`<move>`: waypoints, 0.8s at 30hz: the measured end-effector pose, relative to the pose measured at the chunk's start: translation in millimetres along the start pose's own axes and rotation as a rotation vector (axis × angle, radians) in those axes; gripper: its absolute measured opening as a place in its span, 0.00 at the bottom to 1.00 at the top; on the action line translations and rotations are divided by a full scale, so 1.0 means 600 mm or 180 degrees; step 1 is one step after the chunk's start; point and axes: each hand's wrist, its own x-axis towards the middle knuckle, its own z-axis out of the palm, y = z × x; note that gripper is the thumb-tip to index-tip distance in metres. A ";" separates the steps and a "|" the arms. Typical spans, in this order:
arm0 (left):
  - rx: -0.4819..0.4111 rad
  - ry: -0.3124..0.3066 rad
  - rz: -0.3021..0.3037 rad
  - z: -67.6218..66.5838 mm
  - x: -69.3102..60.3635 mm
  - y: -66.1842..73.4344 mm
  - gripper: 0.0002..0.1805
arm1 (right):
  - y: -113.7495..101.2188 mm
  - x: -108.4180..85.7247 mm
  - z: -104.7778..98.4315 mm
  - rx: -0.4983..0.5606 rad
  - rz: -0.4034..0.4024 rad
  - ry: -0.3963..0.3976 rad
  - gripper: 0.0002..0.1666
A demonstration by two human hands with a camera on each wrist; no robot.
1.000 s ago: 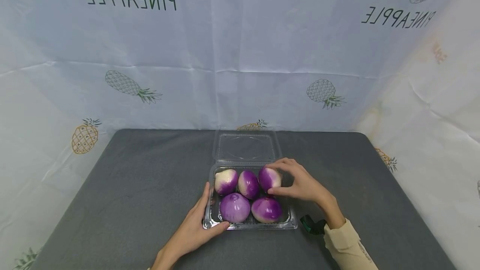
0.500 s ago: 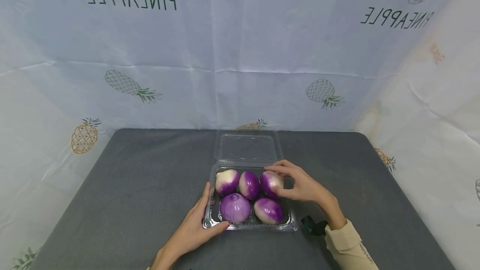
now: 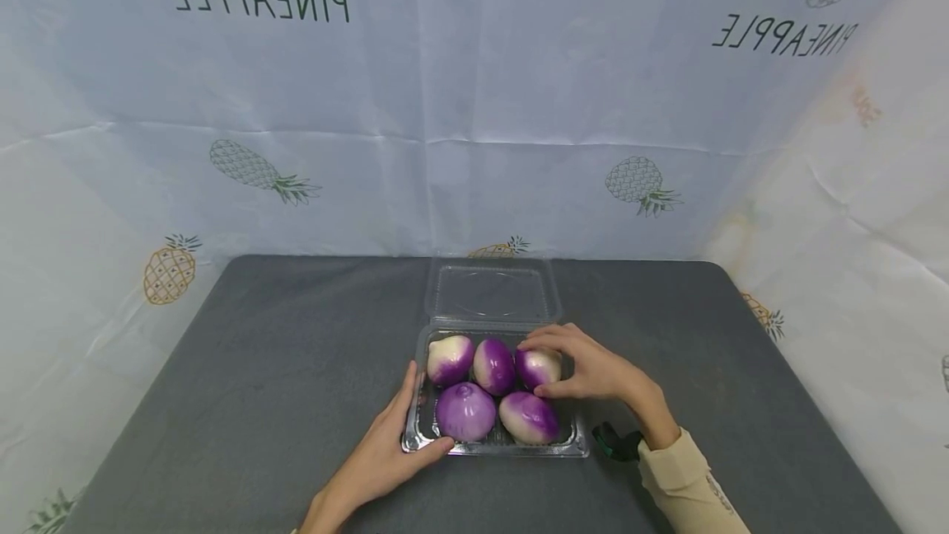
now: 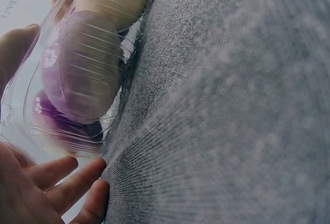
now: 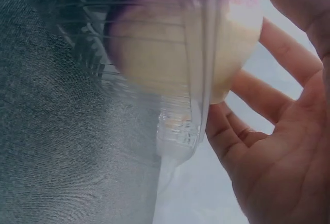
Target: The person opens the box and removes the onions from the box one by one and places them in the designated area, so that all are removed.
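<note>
A clear plastic clamshell container (image 3: 511,449) stands on the table with several glossy purple-and-white onions inside. My left hand (image 3: 381,443) rests against its front left corner, fingers along the left side and thumb at the front rim; in the left wrist view these fingers (image 4: 67,188) look fairly straight. My right hand (image 3: 593,365) holds the back right onion (image 3: 539,367) between curled fingers and thumb; the right wrist view shows this onion (image 5: 154,49) partly behind the clear wall. In front of it lies another onion (image 3: 530,419), and a rounder purple onion (image 3: 465,413) sits front left.
The container's lid (image 3: 493,291) lies folded back behind it, unlatched. A dark strap-like object (image 3: 617,443) is by my right wrist. The grey table (image 3: 311,336) meets a pineapple-print cloth (image 3: 474,105) at its back edge.
The front right onion has turned and shifted slightly. The back right onion has rotated under my right hand, showing its white end more. My left hand stays in place.
</note>
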 end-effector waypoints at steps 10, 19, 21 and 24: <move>-0.0015 -0.0026 -0.0040 0.001 0.000 -0.001 0.65 | -0.004 -0.008 -0.002 0.0252 0.0064 0.0332 0.35; -0.0052 -0.0041 -0.0060 0.001 0.000 -0.001 0.65 | 0.002 -0.016 -0.007 0.0425 -0.0113 0.0847 0.37; -0.0054 -0.0046 -0.0060 0.001 0.001 -0.001 0.65 | 0.004 -0.018 -0.007 0.0492 -0.0126 0.0935 0.37; -0.0050 -0.0047 -0.0063 0.001 0.001 -0.001 0.65 | 0.005 -0.022 -0.007 0.0536 -0.0067 0.1053 0.40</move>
